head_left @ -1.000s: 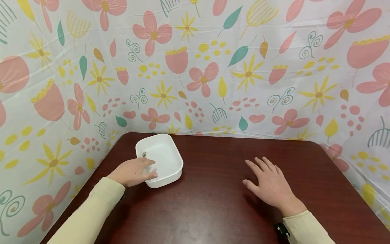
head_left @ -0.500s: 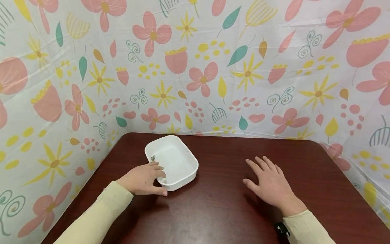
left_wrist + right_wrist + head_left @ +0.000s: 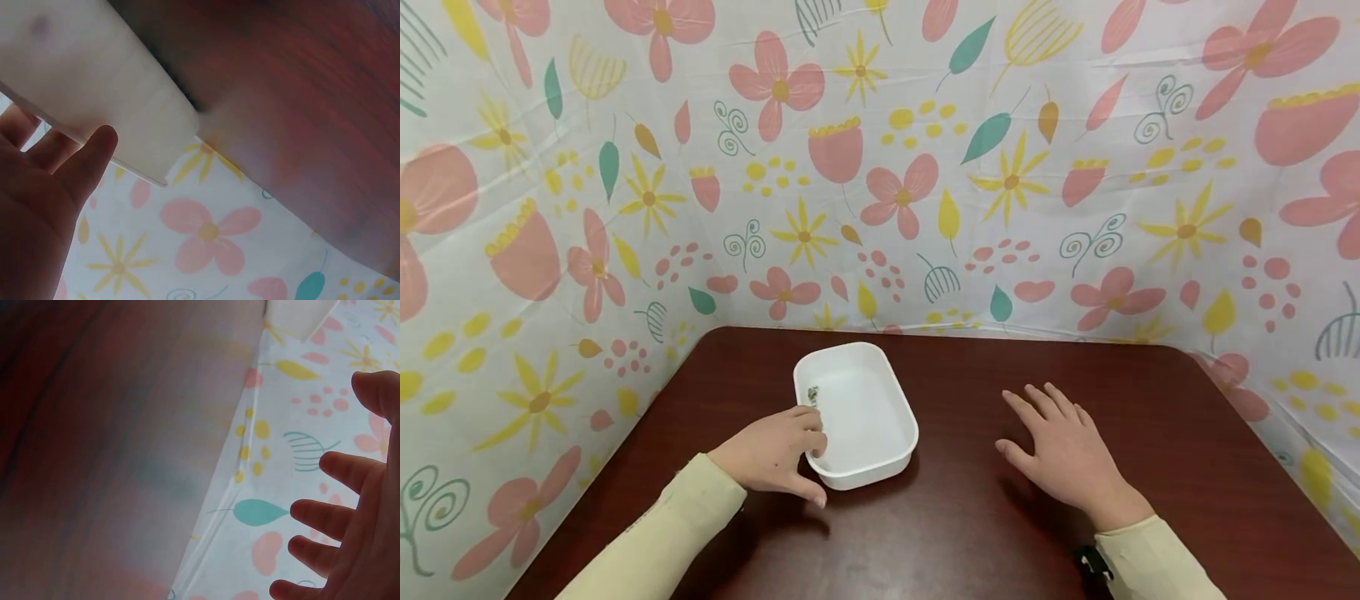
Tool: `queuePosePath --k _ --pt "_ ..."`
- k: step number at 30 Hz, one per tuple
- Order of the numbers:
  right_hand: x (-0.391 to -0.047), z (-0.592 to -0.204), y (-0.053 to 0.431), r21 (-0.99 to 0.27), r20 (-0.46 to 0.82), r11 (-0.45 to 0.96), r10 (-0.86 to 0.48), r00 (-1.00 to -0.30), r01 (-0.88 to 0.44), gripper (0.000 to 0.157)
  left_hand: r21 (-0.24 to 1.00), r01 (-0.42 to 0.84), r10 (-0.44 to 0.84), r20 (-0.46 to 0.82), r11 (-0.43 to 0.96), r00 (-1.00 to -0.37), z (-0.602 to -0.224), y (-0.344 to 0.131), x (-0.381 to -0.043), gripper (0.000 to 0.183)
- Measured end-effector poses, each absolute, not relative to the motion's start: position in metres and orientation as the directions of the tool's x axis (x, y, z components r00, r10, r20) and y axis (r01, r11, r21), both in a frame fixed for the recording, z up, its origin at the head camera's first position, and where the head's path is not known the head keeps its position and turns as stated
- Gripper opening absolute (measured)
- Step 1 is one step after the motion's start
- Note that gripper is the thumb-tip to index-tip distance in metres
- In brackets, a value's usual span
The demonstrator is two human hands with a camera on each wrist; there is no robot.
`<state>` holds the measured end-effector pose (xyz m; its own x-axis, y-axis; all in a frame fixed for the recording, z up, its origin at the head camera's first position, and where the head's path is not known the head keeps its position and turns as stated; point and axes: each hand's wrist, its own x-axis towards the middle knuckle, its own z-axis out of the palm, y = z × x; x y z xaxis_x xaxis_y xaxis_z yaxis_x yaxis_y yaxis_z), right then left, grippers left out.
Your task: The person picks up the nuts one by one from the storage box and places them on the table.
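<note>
A white rounded rectangular tub [image 3: 868, 408] sits on the dark red table, a little left of the middle. My left hand [image 3: 775, 450] is at its near left corner, with fingers curled over the rim and the thumb low outside. In the left wrist view the fingers of the left hand [image 3: 37, 194] pass behind the rim of the tub [image 3: 125, 94], and the thumb shows in front of its wall. A small greenish-brown patch [image 3: 813, 395] shows inside the left wall. My right hand [image 3: 1063, 450] hovers over the table's right half, fingers spread, holding nothing.
The reddish-brown table [image 3: 955, 517] has rounded far corners. A cloth with flowers and leaves [image 3: 902, 117] hangs along its back and both sides. A black strap [image 3: 1093, 563] sits at the right sleeve cuff.
My left hand and the tub have moved together to the right and slightly nearer, and the tub has turned a little. The fingers have curled further over the rim. My right hand stays in place.
</note>
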<state>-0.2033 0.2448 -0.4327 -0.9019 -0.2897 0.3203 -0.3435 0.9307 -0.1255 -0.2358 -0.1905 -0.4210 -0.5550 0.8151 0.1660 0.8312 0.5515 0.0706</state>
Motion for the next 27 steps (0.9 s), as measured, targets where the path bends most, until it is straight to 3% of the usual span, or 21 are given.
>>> queuePosePath --k 7,18,27 --pt "-0.204 -0.431 0.243 -0.133 0.319 0.926 -0.297 -0.900 -0.353 0.070 0.058 0.836 0.818 0.184 0.545 -0.546 -0.429 -0.179 -0.234 0.067" --pt "-0.208 -0.430 0.239 -0.126 0.342 0.922 -0.306 -0.889 -0.366 0.069 -0.049 0.899 0.874 0.263 0.435 -0.408 -0.432 -0.154 -0.225 0.071" --pt "-0.211 -0.428 0.235 -0.128 0.347 0.919 -0.310 -0.885 -0.372 0.068 -0.130 0.910 0.901 0.250 0.394 -0.354 -0.432 -0.129 -0.216 0.073"
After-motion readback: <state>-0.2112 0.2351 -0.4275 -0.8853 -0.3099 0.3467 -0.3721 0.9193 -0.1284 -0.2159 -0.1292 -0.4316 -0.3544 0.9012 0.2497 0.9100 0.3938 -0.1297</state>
